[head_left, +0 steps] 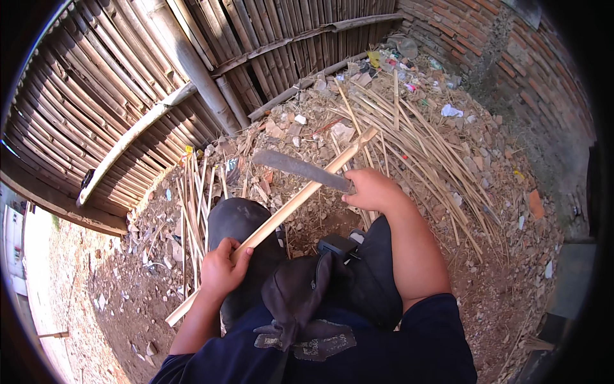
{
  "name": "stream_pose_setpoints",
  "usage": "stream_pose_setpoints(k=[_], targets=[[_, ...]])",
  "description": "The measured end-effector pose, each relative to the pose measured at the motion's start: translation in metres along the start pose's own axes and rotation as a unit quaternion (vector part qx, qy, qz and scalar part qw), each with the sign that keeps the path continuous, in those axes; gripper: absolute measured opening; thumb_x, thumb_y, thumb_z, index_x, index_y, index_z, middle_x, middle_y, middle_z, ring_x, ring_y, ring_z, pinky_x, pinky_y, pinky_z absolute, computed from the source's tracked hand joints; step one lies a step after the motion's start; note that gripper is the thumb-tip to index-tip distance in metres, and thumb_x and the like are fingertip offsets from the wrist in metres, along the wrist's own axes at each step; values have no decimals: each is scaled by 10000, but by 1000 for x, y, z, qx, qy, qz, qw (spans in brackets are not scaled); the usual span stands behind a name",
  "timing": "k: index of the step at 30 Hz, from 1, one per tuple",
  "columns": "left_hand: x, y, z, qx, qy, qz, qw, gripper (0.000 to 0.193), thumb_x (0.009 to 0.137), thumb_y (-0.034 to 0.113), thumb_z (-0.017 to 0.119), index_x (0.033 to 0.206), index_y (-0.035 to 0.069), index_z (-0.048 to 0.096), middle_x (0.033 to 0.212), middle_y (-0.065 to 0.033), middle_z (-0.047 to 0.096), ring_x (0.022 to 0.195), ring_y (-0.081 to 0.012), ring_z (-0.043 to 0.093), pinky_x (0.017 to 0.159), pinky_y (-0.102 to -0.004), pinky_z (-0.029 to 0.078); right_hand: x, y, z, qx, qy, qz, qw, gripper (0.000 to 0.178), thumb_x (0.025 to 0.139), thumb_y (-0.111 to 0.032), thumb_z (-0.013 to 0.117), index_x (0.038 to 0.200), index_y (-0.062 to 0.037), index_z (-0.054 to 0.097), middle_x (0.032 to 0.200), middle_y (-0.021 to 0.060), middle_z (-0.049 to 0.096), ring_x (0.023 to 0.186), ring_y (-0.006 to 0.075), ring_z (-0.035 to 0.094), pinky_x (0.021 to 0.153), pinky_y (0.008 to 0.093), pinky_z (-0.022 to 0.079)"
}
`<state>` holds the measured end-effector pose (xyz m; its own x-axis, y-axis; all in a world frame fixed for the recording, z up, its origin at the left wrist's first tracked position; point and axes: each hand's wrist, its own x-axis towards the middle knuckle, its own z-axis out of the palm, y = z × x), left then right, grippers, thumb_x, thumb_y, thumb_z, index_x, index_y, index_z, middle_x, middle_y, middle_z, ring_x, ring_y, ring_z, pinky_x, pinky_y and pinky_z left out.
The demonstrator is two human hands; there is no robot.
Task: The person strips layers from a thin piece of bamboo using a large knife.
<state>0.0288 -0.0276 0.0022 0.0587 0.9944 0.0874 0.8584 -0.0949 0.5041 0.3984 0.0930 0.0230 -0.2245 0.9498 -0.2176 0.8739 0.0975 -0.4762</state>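
My left hand (223,269) is wrapped round a long split bamboo strip (286,209), pale on the inside. The strip slants from beside my left forearm up to the right, past my knees. In my right hand (373,191) is a machete (295,168) with a broad dark blade pointing left; my fingers hide most of its handle. The blade lies across the upper part of the strip and seems to touch it. Below the strip are my knees in dark trousers, with a small black box-shaped thing (337,246) between them.
A heap of thin bamboo strips (435,157) lies on the ground at the right, and a smaller bunch (192,205) is by my left knee. Rubble and litter cover the ground. A bamboo wall (115,83) stands far left, a brick wall (467,35) far right.
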Motion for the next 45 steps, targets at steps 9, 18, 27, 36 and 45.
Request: stream_pose_setpoints(k=[9,18,27,36,45], targets=[[2,-3,-3,-43,-17,-27,999,312,939,329,749,932,37,639,638,-96,627,570,-234,632,571,-370,484,-5,-9,0,-49,70,-62,994,287,740,-227,775,968,-64,710,890,177,727,896,386,713,795,488,567],[4,-6,-4,-67,-38,-60,995,334,936,355,758,929,41,644,631,-109,638,564,-267,653,565,-377,498,-7,-20,10,-134,87,-97,982,212,779,-221,757,937,-91,699,876,133,730,875,363,719,806,488,570],[2,-8,-1,-87,-17,-42,995,294,943,301,763,916,37,637,610,-54,600,547,-163,572,540,-330,449,-3,-7,1,-103,98,-38,989,288,781,-232,778,1009,-81,687,895,137,735,918,365,713,816,495,571],[-1,-7,0,-93,-10,-53,994,274,934,278,773,918,35,647,602,-77,610,525,-179,595,536,-332,471,7,2,5,-46,81,-38,995,289,771,-221,775,1014,-90,689,891,146,725,908,377,711,816,510,569],[2,-12,1,-94,-26,-65,993,283,939,288,772,910,40,641,589,-50,596,507,-153,556,519,-323,446,-7,-17,13,-91,59,-115,987,270,783,-215,759,1006,-80,688,930,156,728,925,383,707,823,507,567]])
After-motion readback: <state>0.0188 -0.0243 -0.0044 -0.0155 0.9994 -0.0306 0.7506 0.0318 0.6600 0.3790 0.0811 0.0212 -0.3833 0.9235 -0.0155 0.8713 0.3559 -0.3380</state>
